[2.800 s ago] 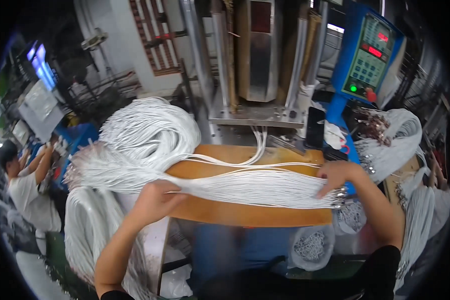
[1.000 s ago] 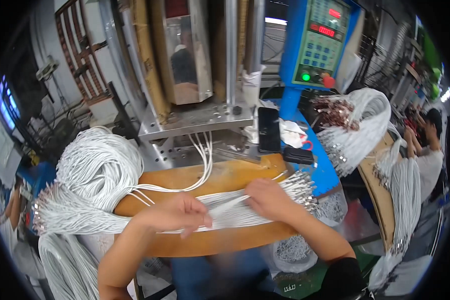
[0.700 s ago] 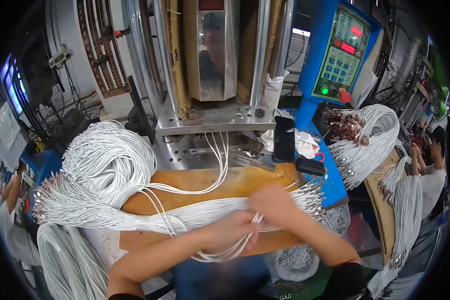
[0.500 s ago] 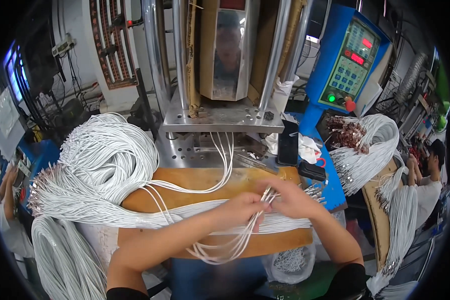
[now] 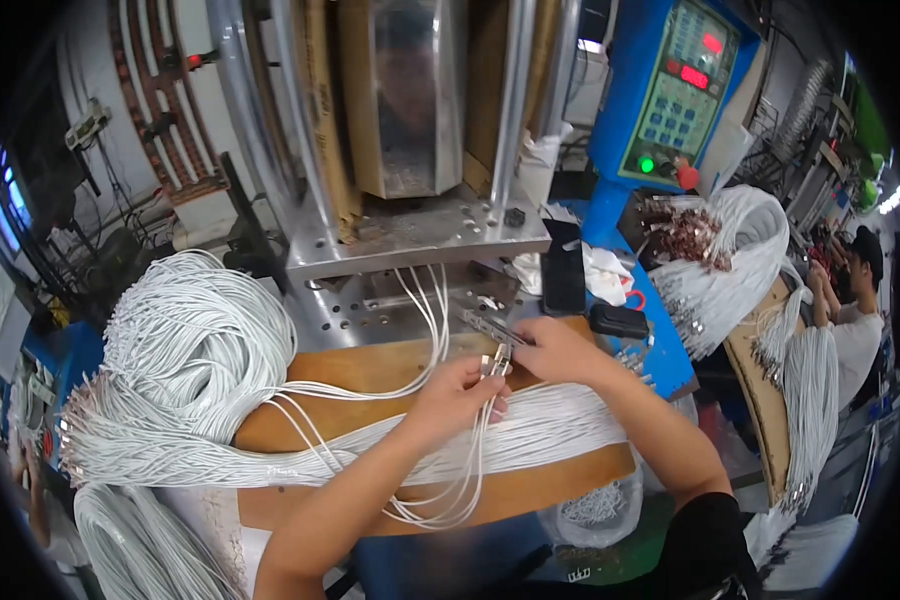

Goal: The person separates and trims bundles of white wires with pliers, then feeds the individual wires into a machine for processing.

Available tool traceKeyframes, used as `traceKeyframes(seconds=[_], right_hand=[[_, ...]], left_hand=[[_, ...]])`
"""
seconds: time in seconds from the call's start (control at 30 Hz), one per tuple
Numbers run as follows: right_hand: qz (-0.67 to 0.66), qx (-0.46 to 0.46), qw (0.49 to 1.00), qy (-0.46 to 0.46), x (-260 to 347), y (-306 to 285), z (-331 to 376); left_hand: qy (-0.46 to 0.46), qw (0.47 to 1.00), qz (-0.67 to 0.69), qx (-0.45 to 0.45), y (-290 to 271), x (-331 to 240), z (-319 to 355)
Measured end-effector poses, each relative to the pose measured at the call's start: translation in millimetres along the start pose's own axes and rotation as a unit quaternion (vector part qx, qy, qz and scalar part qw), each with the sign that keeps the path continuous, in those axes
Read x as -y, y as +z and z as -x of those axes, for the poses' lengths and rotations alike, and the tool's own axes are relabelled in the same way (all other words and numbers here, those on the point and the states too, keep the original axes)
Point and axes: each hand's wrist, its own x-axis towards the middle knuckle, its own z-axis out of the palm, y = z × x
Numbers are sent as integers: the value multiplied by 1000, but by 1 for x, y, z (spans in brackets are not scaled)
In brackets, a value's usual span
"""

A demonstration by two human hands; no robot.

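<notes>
My left hand is closed on the ends of several thin white cables, which hang down in a loop below it. Small shiny metal terminals stick up past my left fingertips. A narrow grey metal hand tool, perhaps tweezers or pliers, is gripped in my right hand, just above those terminals. Other white cables run from under the metal press plate to the left. A thick bundle of white cables lies across the brown board beneath my hands.
A big coil of white cable sits at the left. A blue control box, a black phone and a black case are at the right. More cable bundles hang farther right, near a person in white.
My right hand has left the cable ends and picked up the metal tool that lay on the press base. My left hand keeps the cables. The view has tilted and shifted.
</notes>
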Motion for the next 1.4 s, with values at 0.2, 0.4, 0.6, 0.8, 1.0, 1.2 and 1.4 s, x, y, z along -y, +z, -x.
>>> traceKeyframes(seconds=[0.2,0.4,0.6,0.8,1.0,1.2,1.4], right_hand=[[-470,-41,869,148,-12,14,23],[-402,-32,913,62,-27,23,29],[-280,-55,957,-41,-26,29,33],[-314,-18,949,2,-23,22,31],[-341,-27,940,-1,-23,25,32],[-240,-64,968,-30,-13,37,29],[-350,-29,936,34,-24,29,33]], left_hand=[[23,994,-108,24,-6,-2,-10],[-5,990,-137,16,-1,-4,-7],[-13,992,-118,44,-5,-3,-4],[-22,988,-150,38,-7,-6,-4],[-15,993,-113,-6,-4,-3,-4],[29,990,-134,-26,8,7,-4],[54,992,-99,-54,7,1,-1]])
